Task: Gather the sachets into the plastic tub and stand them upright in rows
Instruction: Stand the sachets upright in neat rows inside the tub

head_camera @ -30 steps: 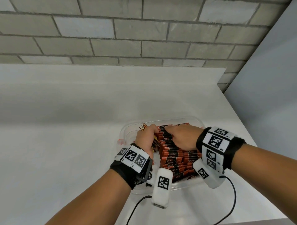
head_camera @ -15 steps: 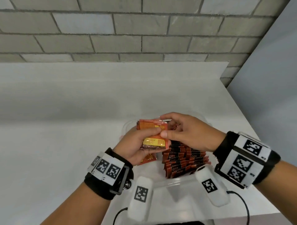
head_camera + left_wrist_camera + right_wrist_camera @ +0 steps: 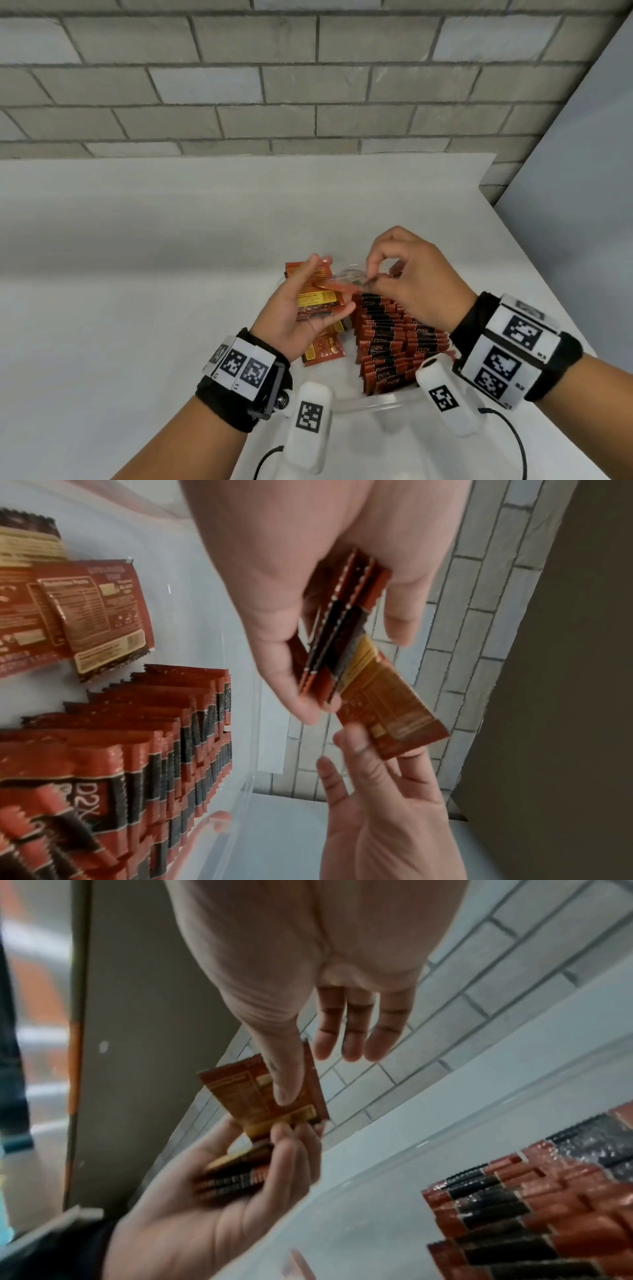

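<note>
Head view: tub front edge hidden.

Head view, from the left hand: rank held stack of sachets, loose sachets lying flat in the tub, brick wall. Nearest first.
1. Stack of sachets: in the left hand itself, fingers curled round it.
2. Loose sachets: lying flat on the plastic tub floor, just below the hand, left of the upright rows.
3. Brick wall: far back, beyond the table's edge.

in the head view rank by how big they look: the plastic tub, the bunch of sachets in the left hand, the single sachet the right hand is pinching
1. plastic tub, clearly largest
2. bunch of sachets in the left hand
3. single sachet pinched by the right hand, though blurred, partly hidden and seen edge-on, so it may look undersized
</note>
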A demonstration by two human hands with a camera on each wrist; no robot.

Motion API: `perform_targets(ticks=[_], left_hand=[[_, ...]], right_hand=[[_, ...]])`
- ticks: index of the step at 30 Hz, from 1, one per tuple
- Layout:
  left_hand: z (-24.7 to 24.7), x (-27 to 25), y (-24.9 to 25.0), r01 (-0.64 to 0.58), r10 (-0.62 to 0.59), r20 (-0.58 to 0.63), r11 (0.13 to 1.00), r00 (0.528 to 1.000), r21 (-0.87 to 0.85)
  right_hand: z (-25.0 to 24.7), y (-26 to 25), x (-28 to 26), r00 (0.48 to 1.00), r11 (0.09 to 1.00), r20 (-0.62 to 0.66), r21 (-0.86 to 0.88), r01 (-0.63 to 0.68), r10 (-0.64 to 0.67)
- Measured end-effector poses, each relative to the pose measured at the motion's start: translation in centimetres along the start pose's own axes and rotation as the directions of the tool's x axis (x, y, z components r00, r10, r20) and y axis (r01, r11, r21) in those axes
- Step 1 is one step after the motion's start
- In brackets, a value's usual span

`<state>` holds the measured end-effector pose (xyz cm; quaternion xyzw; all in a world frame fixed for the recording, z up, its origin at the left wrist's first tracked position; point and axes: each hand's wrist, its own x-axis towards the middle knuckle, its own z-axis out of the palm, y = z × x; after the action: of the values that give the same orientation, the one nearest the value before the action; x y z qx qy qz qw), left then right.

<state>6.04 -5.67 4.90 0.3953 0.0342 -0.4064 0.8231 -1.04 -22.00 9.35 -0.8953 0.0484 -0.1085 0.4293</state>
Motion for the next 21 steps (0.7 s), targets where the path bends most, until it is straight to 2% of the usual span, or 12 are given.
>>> perform_targets(ticks=[3,4,6,8,10,12,13,16,19,21], left_hand=[[0.1,0.2,0.1,-0.084,0.085,0.009,0.995,0.996,-0.054],[0.1,0.4,0.1,-0.111,0.111,-0.003,0.992,0.994,-0.065],[0.2,0.6,0.2,-0.157,0.153,-0.047,0.981,0.987,-0.113],[0.5,0.9,0.2,-0.207,0.199,-0.074,0.97,0.977,-0.13],[1.0,1.1,0.2,-0.256,0.249,-0.08,0.961,0.965,-0.105],[1.6,1.2,0.0,-0.296,0.292,-0.073,0.954,0.954,-0.048],[1.8,1.2,-0.1,-0.303,0.302,-0.064,0.953,0.951,-0.019],[2.4,1.1,-0.3,-0.301,0.304,-0.013,0.95,0.953,0.086],[2.6,0.7,-0.3,-0.32,0.326,-0.007,0.93,0.945,0.182],[2.2,0.4,-0.1,-0.322,0.333,-0.039,0.93,0.942,0.18]], right_hand=[[0.3,-0.2,-0.4,0.986,0.993,0.162,-0.115,-0.01,0.028],[0.3,-0.1,-0.4,0.983,0.994,0.176,-0.094,-0.046,0.062],[0.3,-0.4,-0.6,0.979,0.982,0.122,0.081,-0.173,0.162],[0.6,-0.9,-0.4,0.947,0.899,0.095,0.298,-0.32,0.305],[0.9,-1.0,-0.1,0.893,0.771,0.171,0.454,-0.447,0.417],[1.0,-1.0,0.2,0.868,0.643,0.224,0.594,-0.483,0.444],[0.9,-1.1,0.3,0.874,0.613,0.221,0.638,-0.465,0.433],[0.2,-0.8,0.6,0.908,0.665,0.127,0.641,-0.382,0.399],[-1.5,0.2,0.3,0.913,0.709,0.038,0.617,-0.342,0.407],[-3.4,1.3,-0.7,0.931,0.807,0.002,0.499,-0.317,0.365]])
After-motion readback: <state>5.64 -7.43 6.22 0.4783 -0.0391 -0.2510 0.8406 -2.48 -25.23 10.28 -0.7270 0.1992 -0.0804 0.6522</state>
